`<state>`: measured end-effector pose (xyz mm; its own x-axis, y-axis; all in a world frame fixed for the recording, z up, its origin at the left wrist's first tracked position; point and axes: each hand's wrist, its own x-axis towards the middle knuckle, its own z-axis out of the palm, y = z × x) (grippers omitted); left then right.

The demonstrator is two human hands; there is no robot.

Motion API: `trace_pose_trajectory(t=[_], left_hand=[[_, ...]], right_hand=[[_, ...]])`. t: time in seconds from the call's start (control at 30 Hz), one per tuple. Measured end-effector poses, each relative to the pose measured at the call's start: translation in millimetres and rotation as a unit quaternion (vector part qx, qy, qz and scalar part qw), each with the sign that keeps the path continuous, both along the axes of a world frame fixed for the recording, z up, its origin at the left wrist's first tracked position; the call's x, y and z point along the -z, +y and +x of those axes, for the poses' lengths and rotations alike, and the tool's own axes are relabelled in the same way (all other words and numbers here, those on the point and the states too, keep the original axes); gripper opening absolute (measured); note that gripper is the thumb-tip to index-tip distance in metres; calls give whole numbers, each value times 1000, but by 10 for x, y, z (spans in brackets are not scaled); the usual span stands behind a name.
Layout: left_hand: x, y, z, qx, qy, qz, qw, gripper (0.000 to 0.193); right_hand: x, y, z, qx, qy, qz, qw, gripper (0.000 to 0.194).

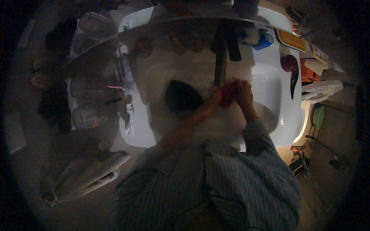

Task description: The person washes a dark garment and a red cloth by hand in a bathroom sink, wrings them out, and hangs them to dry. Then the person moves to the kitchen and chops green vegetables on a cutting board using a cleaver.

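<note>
My left hand (214,97) and my right hand (245,93) are together over the basin of a white washbasin (266,72). Between them they grip a small red item (227,94), perhaps a cloth; dim light and blur hide its exact kind. Just beyond the hands, a dark faucet spout (220,68) reaches toward me. Left of my left hand, a black shape (182,96) shows in the basin, and I cannot tell whether it is an object or a shadow.
A blue item (263,42), an amber tray (292,40) and a dark red handled item (290,65) occupy the right rim. Past that stand a white toilet seat (321,88) and a green basin (318,117). Clear containers (88,115) are at left, with a towel (95,176) below.
</note>
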<state>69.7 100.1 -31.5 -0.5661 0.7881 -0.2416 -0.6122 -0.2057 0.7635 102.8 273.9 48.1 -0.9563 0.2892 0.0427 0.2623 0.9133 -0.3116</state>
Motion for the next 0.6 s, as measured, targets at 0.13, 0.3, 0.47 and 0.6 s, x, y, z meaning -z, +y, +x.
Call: trace_pose_trajectory(t=[0.13, 0.3, 0.47, 0.6], left_hand=[[-1058, -250, -255, 35, -316, 93, 943, 46], [-537, -525, -366, -35, -387, 165, 906, 44], [-312, -374, -310, -35, -320, 33, 946, 44], [-259, -167, -328, -37, -175, -78, 981, 45]], right_hand=[[628, -451, -76, 34, -24, -224, 974, 37], [-572, -1385, -7, -40, 102, -143, 984, 35], [-650, -1151, -278, 93, -13, -243, 966, 29], [204, -190, -334, 20, 68, -146, 987, 22]])
